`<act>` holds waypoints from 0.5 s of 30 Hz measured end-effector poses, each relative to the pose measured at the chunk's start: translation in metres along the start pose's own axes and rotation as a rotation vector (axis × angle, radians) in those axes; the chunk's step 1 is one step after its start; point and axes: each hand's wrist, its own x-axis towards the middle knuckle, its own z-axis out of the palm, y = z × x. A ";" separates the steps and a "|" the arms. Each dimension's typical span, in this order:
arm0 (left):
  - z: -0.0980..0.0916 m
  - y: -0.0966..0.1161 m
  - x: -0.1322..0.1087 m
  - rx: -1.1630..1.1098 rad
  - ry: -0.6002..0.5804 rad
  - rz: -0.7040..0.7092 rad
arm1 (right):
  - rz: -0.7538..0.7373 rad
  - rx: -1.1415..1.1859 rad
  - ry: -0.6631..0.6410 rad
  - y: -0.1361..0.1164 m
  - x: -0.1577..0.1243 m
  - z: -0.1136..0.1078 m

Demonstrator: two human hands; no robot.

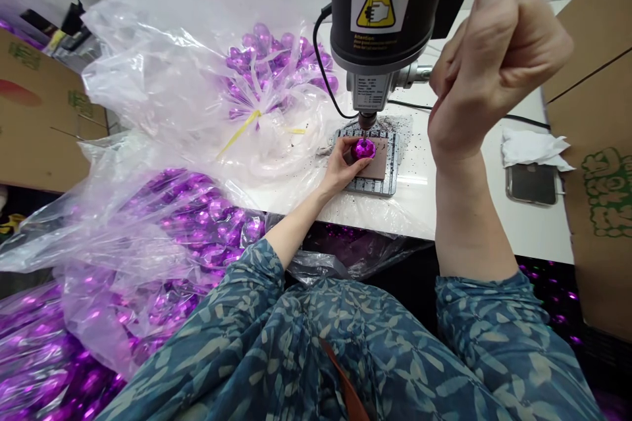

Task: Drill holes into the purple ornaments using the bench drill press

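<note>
My left hand (342,163) pinches a shiny purple ball (365,148) between thumb and fingers, resting it on a brown square board (379,161). That board lies on the slotted metal base (390,181) of a small bench drill press (385,13). Straight above the ball is the drill's chuck (367,120), with its bit down at the ball's top; whether it has gone in I cannot tell. Raised at the right, my right hand (494,59) is closed around the end of the press's feed lever (419,73), most of which the fingers hide.
Clear plastic bags of purple balls (197,217) fill the left side, and a tied bag (271,79) lies behind. Dark shavings surround the base. A phone (531,183) and white tissue (533,148) lie at the right, beside a cardboard box (597,145). A black cable (523,120) crosses the table.
</note>
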 end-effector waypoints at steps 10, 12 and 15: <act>-0.002 -0.009 0.002 -0.008 -0.016 0.077 | -0.089 -0.146 0.070 0.024 -0.027 -0.017; -0.002 -0.007 0.002 -0.010 -0.010 0.075 | -0.086 -0.224 0.066 0.028 -0.033 -0.022; -0.002 -0.006 0.002 -0.005 0.007 0.067 | -0.096 -0.388 0.083 0.037 -0.040 -0.030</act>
